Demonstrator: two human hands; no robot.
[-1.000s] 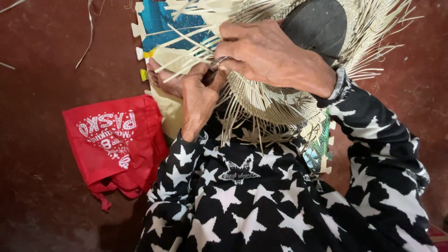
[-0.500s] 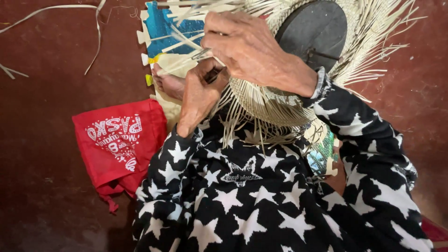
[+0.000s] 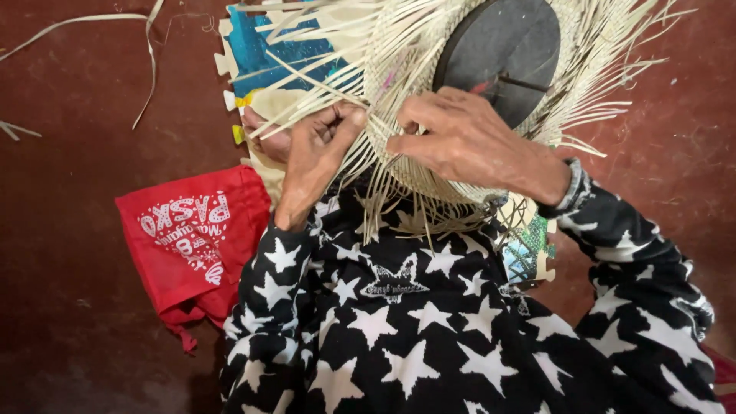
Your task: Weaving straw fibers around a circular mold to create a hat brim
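**Two hands weaving a straw hat**

A red cloth bag (image 3: 192, 245) lies flat on the dark red floor (image 3: 69, 199), to the left of the person. It has white print on its front. It looks soft and flat, and what is inside cannot be seen.

A foam puzzle mat (image 3: 264, 54) sits under the work. It is blue in the middle with a cream edge cut like teeth. Another bit of it, with green marks, peeks out lower down on the right.

The straw hat (image 3: 414, 69) is in the person's lap, up top in the middle. Many loose pale strips stick out all around it. A round dark block (image 3: 498, 54) sits inside the hat's top.

The left hand (image 3: 314, 153) has its fingers pinched together on thin straw strips at the hat's edge. The right hand (image 3: 468, 142) lies over the woven side, fingers curled down and pressing on it.

Loose straw strips (image 3: 100, 23) lie on the floor at the top left, well apart from the hands.
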